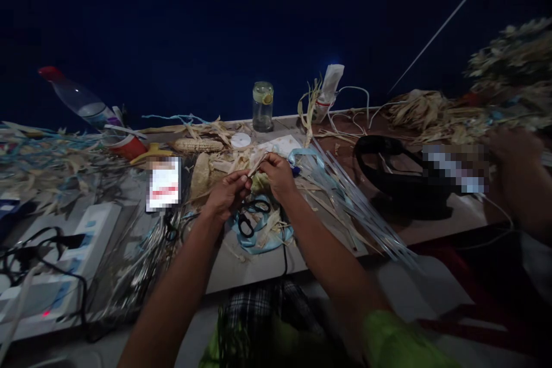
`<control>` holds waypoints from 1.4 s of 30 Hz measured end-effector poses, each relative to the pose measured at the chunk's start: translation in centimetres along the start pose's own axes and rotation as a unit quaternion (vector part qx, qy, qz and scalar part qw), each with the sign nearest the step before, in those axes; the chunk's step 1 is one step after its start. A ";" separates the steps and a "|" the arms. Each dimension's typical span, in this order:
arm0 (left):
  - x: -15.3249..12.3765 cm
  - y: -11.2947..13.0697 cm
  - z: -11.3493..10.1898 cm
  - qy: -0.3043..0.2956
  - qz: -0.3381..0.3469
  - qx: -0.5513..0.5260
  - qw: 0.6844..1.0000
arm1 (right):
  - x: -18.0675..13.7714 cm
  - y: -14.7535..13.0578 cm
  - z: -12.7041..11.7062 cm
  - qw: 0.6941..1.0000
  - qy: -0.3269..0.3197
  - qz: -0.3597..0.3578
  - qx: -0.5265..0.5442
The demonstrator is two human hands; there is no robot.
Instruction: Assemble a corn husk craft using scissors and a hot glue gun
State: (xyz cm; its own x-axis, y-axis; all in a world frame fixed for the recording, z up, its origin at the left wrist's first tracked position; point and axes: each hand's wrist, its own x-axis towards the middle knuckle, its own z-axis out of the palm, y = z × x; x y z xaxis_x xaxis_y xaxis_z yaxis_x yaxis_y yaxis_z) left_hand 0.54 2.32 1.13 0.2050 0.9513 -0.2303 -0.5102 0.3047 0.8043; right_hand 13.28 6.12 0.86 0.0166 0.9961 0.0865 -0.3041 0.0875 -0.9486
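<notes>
My left hand [230, 191] and my right hand [278, 172] meet over the middle of the table. Both have their fingers pinched on a thin, pale strip of corn husk [257, 165], held between the fingertips. Just below them lie black-handled scissors [246, 226], on top of light blue ribbon [263, 246]. Behind the hands are loose pale husks [236, 160] and a white disc [240, 140]. A dried corn cob [198, 145] rests to the left of these. The far ends of the fingers are partly hidden.
A bright phone [164, 187], power strips [92, 247] and a tilted bottle [80, 100] are on the left. A glass jar [263, 108] stands behind. Clear plastic sticks [366, 213] and a black curved device [388, 184] lie right. Another person's arm [517, 178] is at far right.
</notes>
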 end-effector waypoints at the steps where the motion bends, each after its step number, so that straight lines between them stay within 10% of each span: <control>1: 0.0 -0.1 0.1 0.000 -0.002 -0.005 1.000 | 0.0 0.0 0.1 1.000 0.000 -0.002 0.001; 18: -0.3 -0.2 -0.1 -0.011 0.022 -0.062 0.998 | 0.3 -0.7 -0.4 0.994 0.058 0.044 0.077; 26: 0.4 0.0 -0.4 0.053 0.048 -0.110 0.991 | -1.3 -2.2 -0.2 0.976 -0.204 -0.044 0.069; 42: -0.6 0.2 0.1 -0.078 -0.001 -0.017 0.997 | -1.6 -1.8 0.0 0.978 -0.197 0.034 0.065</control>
State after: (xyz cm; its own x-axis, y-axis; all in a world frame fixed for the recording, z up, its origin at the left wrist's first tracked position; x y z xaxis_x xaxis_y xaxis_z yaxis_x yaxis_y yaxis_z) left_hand 0.38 1.76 1.46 0.3325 0.9324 -0.1413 -0.5365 0.3102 0.7848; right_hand 13.80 4.39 2.43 -0.3692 0.9156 0.1590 -0.4101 -0.0069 -0.9120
